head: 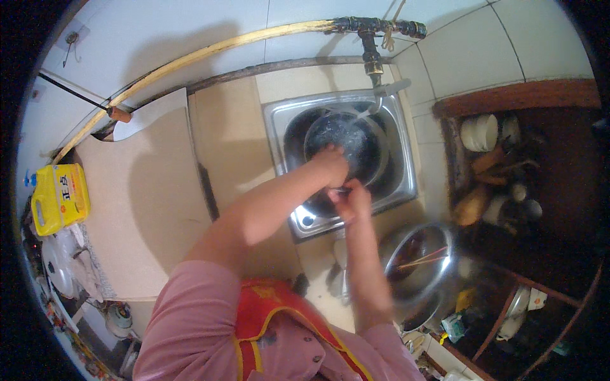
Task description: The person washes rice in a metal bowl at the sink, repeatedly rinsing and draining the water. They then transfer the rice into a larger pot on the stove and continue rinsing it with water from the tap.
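A metal sink (408, 166) lies before me, with a round pot or basin (384, 157) inside it. Water runs from the tap (375, 108) into this vessel, and the water in it looks churned. My left hand (331, 166) is over the vessel's near left part, its fingers down at the water; what it touches is hidden. Close beside it, at the near rim, my right hand (353, 200) has curled fingers at the rim or at a small thing there. Blur hides which it is.
Right of my right forearm stands a metal bowl (448, 238) with chopsticks (421, 261). A dark wooden shelf (514, 97) with dishes is at the right. Left of the sink lies a beige board (162, 190), with a yellow plastic jug (62, 197) at its far left.
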### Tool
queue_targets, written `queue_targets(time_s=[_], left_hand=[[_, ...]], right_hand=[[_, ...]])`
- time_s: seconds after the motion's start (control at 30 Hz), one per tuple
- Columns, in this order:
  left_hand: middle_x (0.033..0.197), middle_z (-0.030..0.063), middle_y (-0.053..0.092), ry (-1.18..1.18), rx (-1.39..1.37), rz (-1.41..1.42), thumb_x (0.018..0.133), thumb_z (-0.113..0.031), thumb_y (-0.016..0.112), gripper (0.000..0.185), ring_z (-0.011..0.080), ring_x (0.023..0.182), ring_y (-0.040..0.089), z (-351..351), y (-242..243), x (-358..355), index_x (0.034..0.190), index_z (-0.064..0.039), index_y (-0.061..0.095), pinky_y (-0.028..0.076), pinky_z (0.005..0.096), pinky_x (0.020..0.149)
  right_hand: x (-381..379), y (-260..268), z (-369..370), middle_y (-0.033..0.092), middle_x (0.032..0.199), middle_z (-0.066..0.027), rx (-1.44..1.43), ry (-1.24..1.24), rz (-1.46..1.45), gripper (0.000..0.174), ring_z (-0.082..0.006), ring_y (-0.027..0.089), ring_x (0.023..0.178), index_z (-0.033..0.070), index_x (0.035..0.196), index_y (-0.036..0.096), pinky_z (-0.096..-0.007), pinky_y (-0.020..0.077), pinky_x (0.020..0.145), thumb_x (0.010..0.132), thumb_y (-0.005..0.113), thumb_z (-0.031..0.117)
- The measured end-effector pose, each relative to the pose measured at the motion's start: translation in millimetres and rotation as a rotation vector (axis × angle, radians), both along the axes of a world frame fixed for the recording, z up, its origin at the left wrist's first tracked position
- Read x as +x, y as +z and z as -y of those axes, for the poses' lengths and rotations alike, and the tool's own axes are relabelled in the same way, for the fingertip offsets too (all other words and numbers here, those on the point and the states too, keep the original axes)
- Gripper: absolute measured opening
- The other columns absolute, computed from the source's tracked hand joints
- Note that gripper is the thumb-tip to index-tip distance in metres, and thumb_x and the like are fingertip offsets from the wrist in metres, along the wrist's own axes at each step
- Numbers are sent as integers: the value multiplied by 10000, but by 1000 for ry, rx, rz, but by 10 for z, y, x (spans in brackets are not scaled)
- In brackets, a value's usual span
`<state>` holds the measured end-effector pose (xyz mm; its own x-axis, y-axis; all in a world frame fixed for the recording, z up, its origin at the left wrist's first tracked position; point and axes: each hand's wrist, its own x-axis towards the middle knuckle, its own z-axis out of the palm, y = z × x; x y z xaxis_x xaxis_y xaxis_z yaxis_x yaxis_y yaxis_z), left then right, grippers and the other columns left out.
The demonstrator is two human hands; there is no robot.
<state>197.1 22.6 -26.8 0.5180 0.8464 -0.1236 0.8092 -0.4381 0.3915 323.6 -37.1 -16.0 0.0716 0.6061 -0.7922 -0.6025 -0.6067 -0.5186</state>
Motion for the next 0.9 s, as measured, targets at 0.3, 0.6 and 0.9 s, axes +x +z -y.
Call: queue_targets(time_s=[0.3, 0.6, 0.9], left_hand=[[1090, 180, 671, -181, -276, -96, 778, -200, 671, 288, 370, 1100, 598, -34, 491, -159, 981, -5, 733, 458, 463, 982], [1419, 205, 421, 863, -986, 1216, 776, -268, 755, 944, 415, 1264, 466, 79, 319, -514, 1525, -142, 194, 480, 578, 922], [1396, 171, 422, 875, -1239, 1454, 729, -118, 623, 999, 399, 1042, 589, 78, -17, -334, 1535, -338, 75, 550, 597, 754]], right_hand=[[-29, 90, -42, 599, 911, -213, -5, -42, 40, 129, -350, 647, 754, -70, 928, 525, -442, 602, 570, 855, 508, 35], [146, 186, -127, 608, 928, -235, 31, 19, -32, 282, -361, 663, 735, -106, 1075, 481, -406, 599, 531, 835, 509, 40], [349, 386, -151, 636, 991, -213, 15, 131, 153, 378, -304, 661, 766, -88, 1126, 533, -389, 592, 649, 892, 627, 194]])
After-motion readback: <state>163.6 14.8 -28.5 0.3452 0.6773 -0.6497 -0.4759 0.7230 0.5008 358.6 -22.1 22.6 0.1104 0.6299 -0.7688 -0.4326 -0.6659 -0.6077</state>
